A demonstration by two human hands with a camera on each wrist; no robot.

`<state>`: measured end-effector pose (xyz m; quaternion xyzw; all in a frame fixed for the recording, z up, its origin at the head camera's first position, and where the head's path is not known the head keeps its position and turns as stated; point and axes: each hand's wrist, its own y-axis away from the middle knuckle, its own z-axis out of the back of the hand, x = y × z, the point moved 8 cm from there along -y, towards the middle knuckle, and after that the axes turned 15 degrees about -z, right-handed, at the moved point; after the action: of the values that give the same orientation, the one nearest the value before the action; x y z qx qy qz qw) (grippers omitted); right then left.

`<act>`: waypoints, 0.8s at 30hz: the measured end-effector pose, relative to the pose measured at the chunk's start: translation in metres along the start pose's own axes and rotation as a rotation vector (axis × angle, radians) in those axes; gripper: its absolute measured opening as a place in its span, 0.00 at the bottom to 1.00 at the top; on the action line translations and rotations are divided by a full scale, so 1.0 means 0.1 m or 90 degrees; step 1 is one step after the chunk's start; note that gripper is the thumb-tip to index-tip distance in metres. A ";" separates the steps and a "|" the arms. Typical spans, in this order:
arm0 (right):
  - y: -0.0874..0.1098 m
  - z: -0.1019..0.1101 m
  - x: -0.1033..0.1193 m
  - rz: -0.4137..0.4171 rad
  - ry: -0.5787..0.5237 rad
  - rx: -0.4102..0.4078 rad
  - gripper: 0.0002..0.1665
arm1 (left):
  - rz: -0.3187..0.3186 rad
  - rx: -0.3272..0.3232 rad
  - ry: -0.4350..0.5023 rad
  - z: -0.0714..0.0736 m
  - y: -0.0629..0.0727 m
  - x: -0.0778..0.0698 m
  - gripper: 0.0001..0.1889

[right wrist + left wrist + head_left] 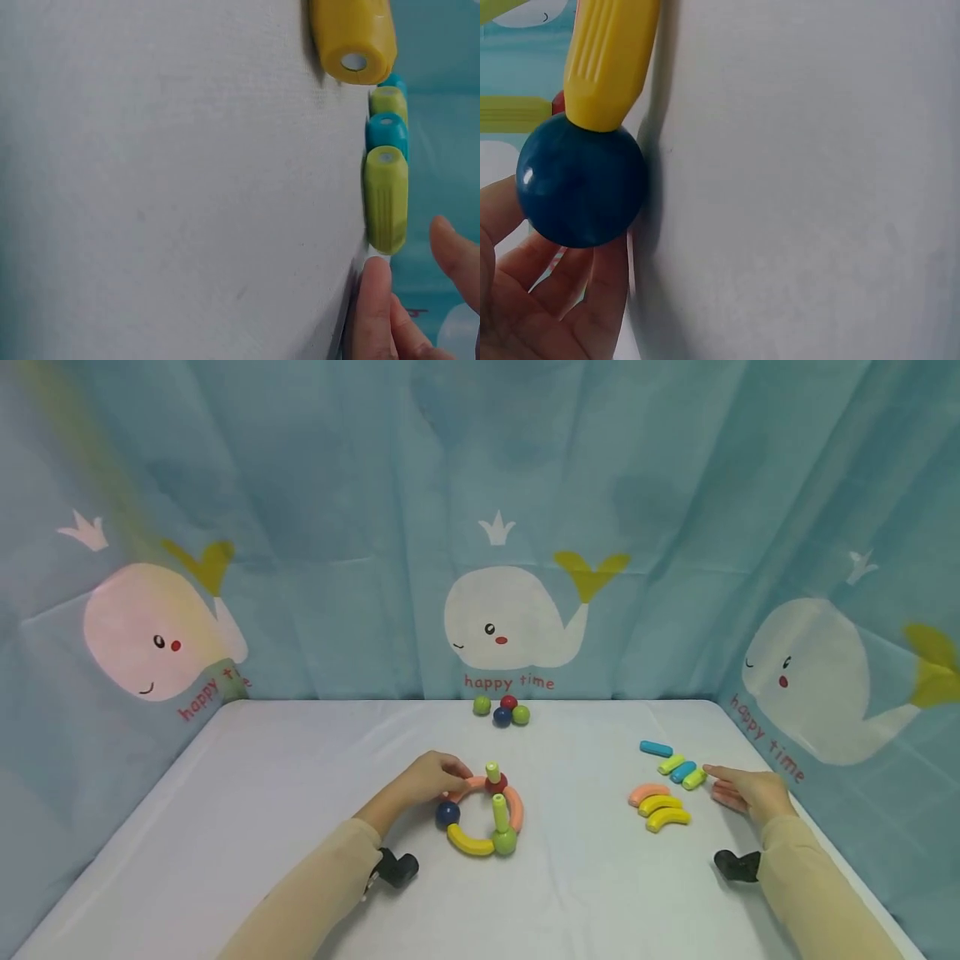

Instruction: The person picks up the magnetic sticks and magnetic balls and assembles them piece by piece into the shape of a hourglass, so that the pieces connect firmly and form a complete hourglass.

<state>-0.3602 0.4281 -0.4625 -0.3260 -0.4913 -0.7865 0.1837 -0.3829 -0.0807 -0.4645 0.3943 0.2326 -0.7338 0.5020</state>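
In the head view the left hand (429, 777) grips a pink curved piece (476, 783) and the loosely extended right hand (750, 792) is beside a lime rod (694, 778); left wrist, a blue ball (581, 180) sits before the fingers (607, 277); right wrist, the rod lies just beyond the index fingertip (376, 271).

The blue ball (581, 184) is smooth and glossy. The ring's yellow arc (615, 64) looks like satin plastic with moulded grooves; the ribbed lime stick (386, 202) seems plastic too. A metallic-looking disc (354, 62) sits in a loose yellow arc's (356, 30) end. The table (585, 893) looks matt, the creased curtain (337, 485) cloth-like.
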 end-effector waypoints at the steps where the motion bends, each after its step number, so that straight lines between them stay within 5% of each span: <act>1: 0.00 -0.01 0.00 0.004 0.000 0.003 0.52 | 0.003 -0.002 0.003 0.00 0.00 0.01 0.09; 17: -0.02 -0.12 -0.02 -0.006 0.024 -0.016 0.41 | 0.035 -0.060 0.000 0.04 0.09 0.03 0.10; 24: -0.05 -0.17 0.03 -0.009 0.036 -0.028 0.22 | 0.042 -0.061 -0.002 0.06 0.11 0.02 0.11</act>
<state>-0.3710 0.4154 -0.4688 -0.3046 -0.4708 -0.8071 0.1848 -0.3749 -0.0905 -0.4621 0.3760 0.2532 -0.7059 0.5443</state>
